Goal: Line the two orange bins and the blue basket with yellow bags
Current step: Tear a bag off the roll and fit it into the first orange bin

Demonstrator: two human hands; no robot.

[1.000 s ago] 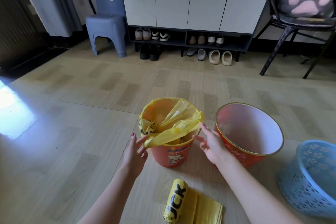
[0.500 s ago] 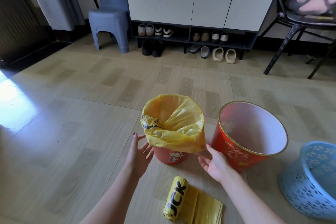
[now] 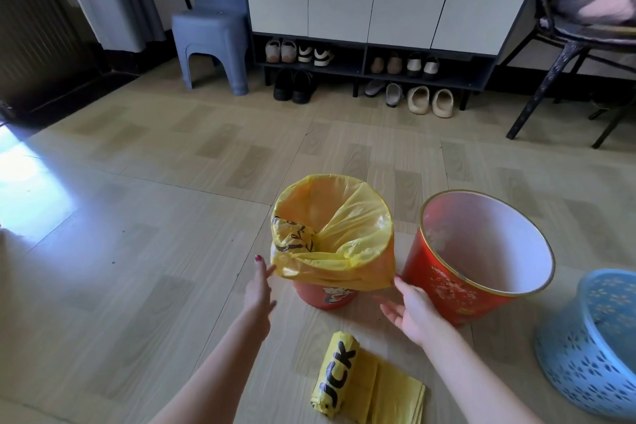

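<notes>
Upright, bagged bin (image 3: 325,296) mouth upward.

My forearms are bare, with no sleeves in view. Nails on my left hand (image 3: 258,293) and right hand (image 3: 411,311) carry dark red polish.

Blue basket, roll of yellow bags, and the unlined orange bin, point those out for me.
blue basket (image 3: 585,368): head view, on its perforated side wall.
roll of yellow bags (image 3: 335,373): head view, on the printed lettering.
unlined orange bin (image 3: 447,289): head view, on its outer wall.
</notes>
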